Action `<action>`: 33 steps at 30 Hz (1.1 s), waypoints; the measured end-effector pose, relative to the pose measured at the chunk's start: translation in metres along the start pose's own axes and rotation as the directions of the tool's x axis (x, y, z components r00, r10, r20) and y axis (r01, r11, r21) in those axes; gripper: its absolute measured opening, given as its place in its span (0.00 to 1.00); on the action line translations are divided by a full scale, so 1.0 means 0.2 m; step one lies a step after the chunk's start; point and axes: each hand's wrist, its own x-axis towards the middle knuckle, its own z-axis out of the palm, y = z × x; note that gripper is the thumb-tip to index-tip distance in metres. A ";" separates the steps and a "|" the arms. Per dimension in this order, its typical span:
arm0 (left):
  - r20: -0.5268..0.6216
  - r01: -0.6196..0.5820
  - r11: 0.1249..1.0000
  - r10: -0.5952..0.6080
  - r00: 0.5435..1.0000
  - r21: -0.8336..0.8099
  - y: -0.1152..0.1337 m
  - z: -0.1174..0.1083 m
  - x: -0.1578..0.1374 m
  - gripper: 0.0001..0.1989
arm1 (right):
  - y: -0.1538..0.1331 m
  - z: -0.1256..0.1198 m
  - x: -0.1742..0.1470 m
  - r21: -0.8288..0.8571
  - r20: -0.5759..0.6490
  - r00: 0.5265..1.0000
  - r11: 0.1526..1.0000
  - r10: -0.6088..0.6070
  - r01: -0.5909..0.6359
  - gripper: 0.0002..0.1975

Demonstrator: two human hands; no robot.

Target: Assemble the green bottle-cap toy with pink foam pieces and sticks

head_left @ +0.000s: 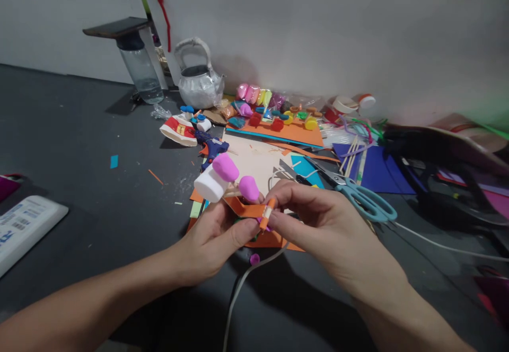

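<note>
Between both hands is a small craft piece with a folded orange paper strip (pixel 248 210). A white cylinder (pixel 208 186) and two rounded pink clay lumps (pixel 226 167) stick up at its far left side. My left hand (pixel 217 238) is closed around the piece from below, its thumb pressed near the strip's right end. With thumb and forefinger, my right hand (pixel 322 219) pinches a little orange paper tube (pixel 267 215) with a whitish band, at the end of that strip. Fingers hide the underside, where bits of green and purple show.
Teal-handled scissors (pixel 369 203) lie right of the hands, a blue glue gun (pixel 213 147) beyond them. A white cord (pixel 240 283) crosses the front. Farther back are a silver kettle (pixel 201 87), a water bottle (pixel 143 68), colourful clay and blue paper (pixel 374 174).
</note>
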 end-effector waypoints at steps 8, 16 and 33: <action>-0.024 0.019 0.996 -0.021 1.000 -0.082 -0.02 -0.01 0.00 0.08 | -0.01 -0.01 -0.01 -0.025 0.006 1.000 1.000 -0.005 0.005 0.06; 0.071 0.239 0.891 -0.229 0.971 -0.386 0.01 -0.01 0.03 0.18 | -0.01 -0.05 -0.03 -0.521 -0.108 0.861 0.766 -0.496 0.376 0.09; 0.002 0.230 0.880 -0.252 0.968 -0.416 0.00 0.03 0.02 0.15 | 0.01 -0.01 0.00 -0.808 0.166 0.649 0.275 -0.742 0.521 0.07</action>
